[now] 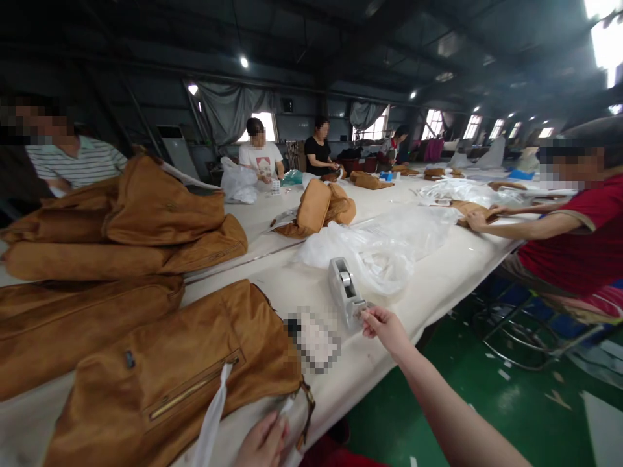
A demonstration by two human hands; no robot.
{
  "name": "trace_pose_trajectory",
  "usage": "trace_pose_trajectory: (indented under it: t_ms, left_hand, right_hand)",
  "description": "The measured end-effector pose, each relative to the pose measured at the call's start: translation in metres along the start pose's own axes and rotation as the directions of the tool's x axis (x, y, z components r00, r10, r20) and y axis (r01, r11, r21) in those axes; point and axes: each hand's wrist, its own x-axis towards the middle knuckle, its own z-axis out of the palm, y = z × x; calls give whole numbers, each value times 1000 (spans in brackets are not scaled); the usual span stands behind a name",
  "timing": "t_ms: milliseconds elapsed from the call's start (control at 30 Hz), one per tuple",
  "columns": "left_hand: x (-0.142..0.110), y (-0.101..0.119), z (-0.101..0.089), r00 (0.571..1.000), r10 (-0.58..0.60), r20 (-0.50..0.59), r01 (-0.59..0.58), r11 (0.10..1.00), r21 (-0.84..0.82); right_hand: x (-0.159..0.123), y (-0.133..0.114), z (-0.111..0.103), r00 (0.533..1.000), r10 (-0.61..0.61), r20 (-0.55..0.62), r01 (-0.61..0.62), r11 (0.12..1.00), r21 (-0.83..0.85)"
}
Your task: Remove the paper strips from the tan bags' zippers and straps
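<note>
Head view (only view). Brown bag (195,353) lies flat at the table's near edge, zip pocket (195,389) up, prob. b/c a flat bag stays put w/o being held & keeps its front in reach. White ribbon (214,408) hangs from the zip end. L hand (265,441), low in frame by the bag's near R corner, has thumb & fingers pressed together on a small pale strip (287,407); what the strip is, can't tell. A fingertip grip presumably suits sth. so thin. R hand (382,327) reaches out across the table edge, thumb & forefinger pinching what looks like clear tape (363,312) at the front end of the grey tape dispenser (346,295). Dispenser stands w/ that end toward the wearer, likely so tape can be drawn straight back; it's beyond the bag's R end, w/ a pixelated flat object (316,340) between. Behind it: loose clear plastic (384,250), apparently pushed aside to leave work room. Other brown bags (165,207) are heaped at L, seemingly to save table space. At R, co-worker in red (579,240) has both hands on a brown piece (470,211) on the same table (360,363).
</note>
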Motion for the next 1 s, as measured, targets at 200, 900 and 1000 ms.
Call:
trace_pose_trajectory:
  t_ms: [200,900,1000]
  left_hand:
    - [-22,26,8,997,41,70,-42,999,20]
    - [-47,42,19,972,234,31,-169,598,784]
    - [-48,45,19,969,241,43,-195,654,731]
  right_hand:
    - [-40,-14,12,984,93,153,-84,994,-65]
    - [-119,-30,109,636,335,696,-209,942,-263]
    - [-118,-28,110,625,349,698,-220,937,-272]
